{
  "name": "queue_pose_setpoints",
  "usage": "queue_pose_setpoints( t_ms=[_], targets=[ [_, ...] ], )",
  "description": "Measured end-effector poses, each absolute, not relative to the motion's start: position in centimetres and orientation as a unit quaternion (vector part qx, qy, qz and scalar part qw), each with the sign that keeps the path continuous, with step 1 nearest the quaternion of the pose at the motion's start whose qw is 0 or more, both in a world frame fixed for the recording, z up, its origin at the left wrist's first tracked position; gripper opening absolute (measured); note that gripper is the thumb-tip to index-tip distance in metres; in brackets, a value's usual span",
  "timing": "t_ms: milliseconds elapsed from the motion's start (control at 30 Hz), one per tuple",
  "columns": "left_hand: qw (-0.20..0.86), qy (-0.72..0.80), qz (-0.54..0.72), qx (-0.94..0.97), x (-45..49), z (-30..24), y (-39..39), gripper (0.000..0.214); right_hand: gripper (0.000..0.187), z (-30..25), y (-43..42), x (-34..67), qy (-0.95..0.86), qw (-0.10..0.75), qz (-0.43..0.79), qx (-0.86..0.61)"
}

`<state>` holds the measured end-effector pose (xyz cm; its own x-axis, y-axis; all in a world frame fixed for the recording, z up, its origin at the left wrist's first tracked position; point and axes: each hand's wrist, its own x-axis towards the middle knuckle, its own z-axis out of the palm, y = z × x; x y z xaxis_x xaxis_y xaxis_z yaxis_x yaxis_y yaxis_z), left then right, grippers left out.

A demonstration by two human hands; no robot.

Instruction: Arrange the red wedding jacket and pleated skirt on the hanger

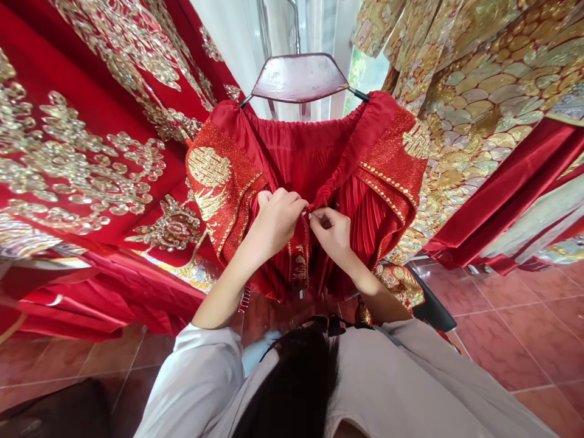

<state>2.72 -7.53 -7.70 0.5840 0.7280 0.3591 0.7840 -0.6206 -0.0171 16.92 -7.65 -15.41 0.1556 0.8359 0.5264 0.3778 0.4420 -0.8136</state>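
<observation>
Hands meet at the front waist of the red skirt (314, 164) hanging from a hanger (300, 77): left hand (276, 222) and right hand (333, 234), each grip pinched on its edges. Tugging hard could slide it off.

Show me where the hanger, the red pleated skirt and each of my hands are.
hanger (298, 78), head view, on its broad dark-red centre.
red pleated skirt (374, 222), head view, on the pleats.
left hand (276, 222), head view, on its back.
right hand (333, 234), head view, on its back.
</observation>
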Motion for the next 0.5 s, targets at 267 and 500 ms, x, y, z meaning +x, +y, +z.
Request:
queue_pose_setpoints(
  t_ms=[267, 500],
  targets=[
    [0.073, -0.419, -0.173, -0.888, 2.4, -8.0, -7.2, 0.029, 0.024, -15.6, -7.9, 16.5, -0.632, 0.574, 0.173, -0.491],
    [0.077, -0.402, -0.199, -0.891, 1.8, -8.5, -6.9, 0.033, 0.024, -15.8, -7.9, 16.9, -0.675, 0.452, 0.108, -0.573]
  ],
)
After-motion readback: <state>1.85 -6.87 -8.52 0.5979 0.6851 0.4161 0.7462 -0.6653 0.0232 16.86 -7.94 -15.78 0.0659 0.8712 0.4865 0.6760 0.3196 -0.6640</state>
